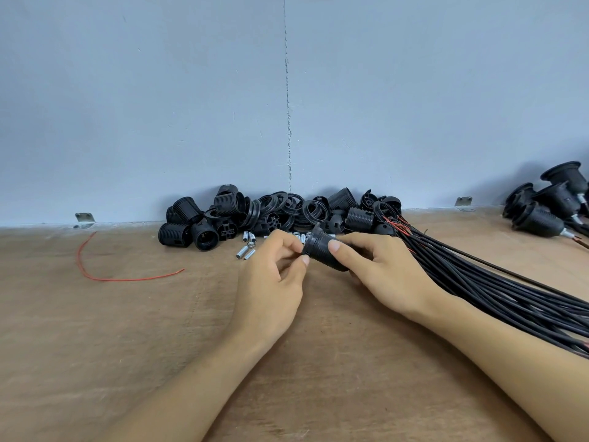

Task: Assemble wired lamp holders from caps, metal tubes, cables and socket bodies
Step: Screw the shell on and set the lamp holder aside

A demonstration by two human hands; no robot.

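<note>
Cross-threading looms if the left hand [271,269], fingers pinching the ring [311,240], twists it crooked onto the socket [328,255] gripped by the right hand [382,269].

Two bare forearms are seen, ending in the left grip [271,275] and the right grip [385,269]. No sleeves, gloves, rings or watches are worn; short, unpainted nails are shown.

The bundle of long black cables [497,282] and the assembled black lamp holders [548,205] run off the table's right edge.
</note>
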